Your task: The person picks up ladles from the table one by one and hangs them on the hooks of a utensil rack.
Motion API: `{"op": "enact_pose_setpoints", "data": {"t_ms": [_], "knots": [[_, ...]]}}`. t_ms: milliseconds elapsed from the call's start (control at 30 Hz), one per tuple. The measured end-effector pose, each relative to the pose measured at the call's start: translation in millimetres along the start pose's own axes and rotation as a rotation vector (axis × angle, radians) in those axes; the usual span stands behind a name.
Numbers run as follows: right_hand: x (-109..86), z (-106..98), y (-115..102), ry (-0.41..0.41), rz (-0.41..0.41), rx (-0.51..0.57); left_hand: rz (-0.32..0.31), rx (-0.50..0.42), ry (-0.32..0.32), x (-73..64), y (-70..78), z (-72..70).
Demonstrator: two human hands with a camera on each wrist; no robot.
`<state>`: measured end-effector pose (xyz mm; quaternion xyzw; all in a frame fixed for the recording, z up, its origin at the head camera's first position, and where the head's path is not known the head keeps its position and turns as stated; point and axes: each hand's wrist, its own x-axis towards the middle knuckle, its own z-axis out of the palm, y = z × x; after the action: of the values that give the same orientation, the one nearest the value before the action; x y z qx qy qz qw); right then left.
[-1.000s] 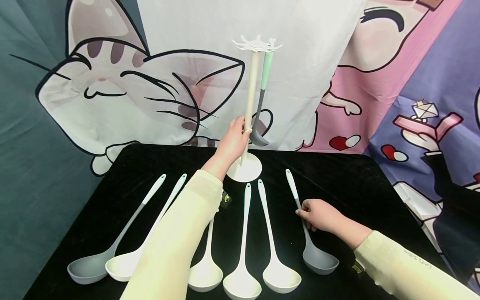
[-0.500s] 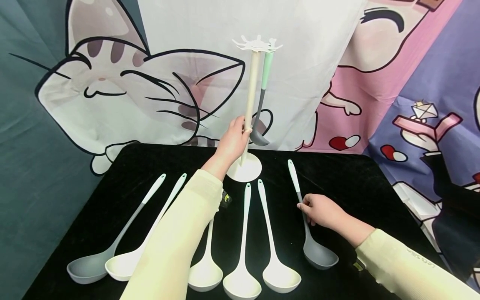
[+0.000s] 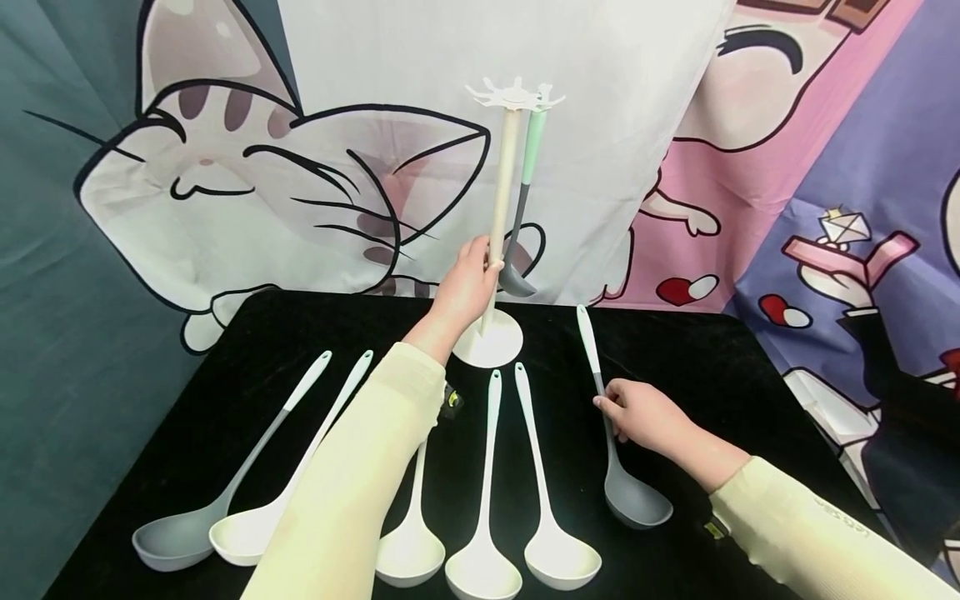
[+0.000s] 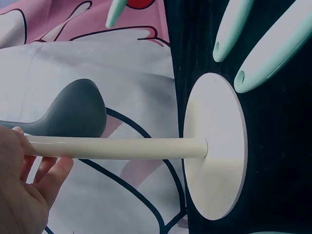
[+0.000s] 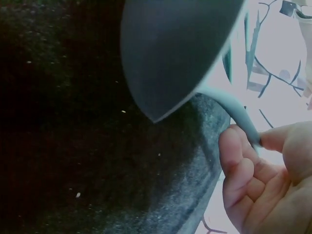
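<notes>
Two hands engaged: one on the stand, one on a gray ladle

At centre of the head view, the left hand [image 3: 468,283] is curled round the pole of the stand [image 3: 506,167], thumb and fingers closed on it below mid-height. Right of centre, the right hand [image 3: 645,412] pinches the gray ladle [image 3: 636,500] by its shaft, thumb against bent fingers, the handle pointing up the frame and the bowl toward the lower right. Whether the bowl is fully off the cloth [image 3: 697,350] I cannot tell.

Doing this well probably means a light but steady hold on the pole, keeping the base [image 3: 487,342] flat. The bowl looks the heavier end, so a firm pinch should stop the shaft twisting. Any lift should be slow, with the bowl kept away from the white ladles [image 3: 561,562] along the lower frame. Near the upper centre, the hung ladle [image 3: 531,150] dangles beside the pole; a jolt to the stand might set it swinging.
</notes>
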<state>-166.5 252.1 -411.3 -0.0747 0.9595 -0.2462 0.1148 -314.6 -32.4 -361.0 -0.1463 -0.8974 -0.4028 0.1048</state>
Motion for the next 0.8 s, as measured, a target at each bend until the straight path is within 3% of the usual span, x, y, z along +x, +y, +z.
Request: {"op": "enact_pose_setpoints", "data": {"t_ms": [533,800], "knots": [[6.4,-9,-6,0.118,-0.047,0.002,-0.025,-0.014,-0.015,-3.5,0.5,0.4],[10.2,-13,-13,0.180,-0.068,0.003,-0.001,-0.009,-0.005,-1.5,-1.6,1.2]]}}
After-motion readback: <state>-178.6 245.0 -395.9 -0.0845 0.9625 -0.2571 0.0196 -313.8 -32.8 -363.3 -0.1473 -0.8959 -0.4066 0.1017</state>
